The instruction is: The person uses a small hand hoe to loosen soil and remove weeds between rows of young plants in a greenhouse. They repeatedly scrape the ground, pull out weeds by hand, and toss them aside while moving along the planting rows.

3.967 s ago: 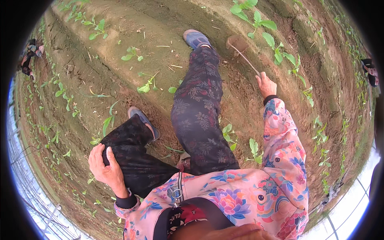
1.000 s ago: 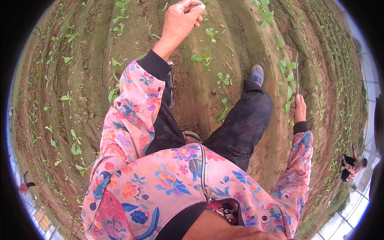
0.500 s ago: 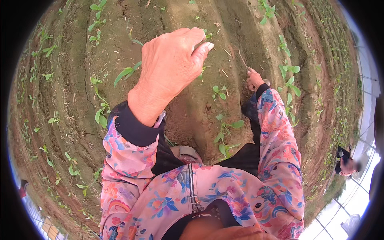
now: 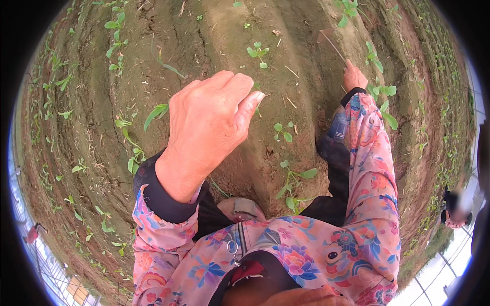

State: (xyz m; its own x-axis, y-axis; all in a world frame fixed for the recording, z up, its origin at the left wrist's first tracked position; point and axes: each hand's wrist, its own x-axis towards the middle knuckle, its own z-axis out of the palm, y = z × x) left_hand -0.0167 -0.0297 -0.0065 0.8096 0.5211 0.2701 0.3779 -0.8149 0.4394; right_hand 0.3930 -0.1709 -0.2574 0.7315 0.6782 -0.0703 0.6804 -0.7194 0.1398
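Note:
My left hand (image 4: 209,122) is raised over the soil, fingers curled in and thumb pressed against them; whatever it may hold is hidden or too small to make out. Farther off on the right, my right hand (image 4: 353,77) is closed around a small hand hoe (image 4: 335,47). Its thin shaft runs up and left to a flat brownish blade, close to the ground. Between my hands stand leafy seedlings (image 4: 284,131). One seedling (image 4: 258,51) grows just beyond my left hand. Another leafy plant (image 4: 386,91) is right beside my right hand.
Rows of seedlings run lengthwise through the brown soil (image 4: 240,23). A long-leaved plant (image 4: 155,115) grows left of my left hand. My shoe (image 4: 242,208) is below, on the soil. Another person (image 4: 454,209) is at the far right, near pale framework.
My left hand has come nearer to me, still closed. My right hand has moved right and farther away with the hoe, whose blade now shows more plainly.

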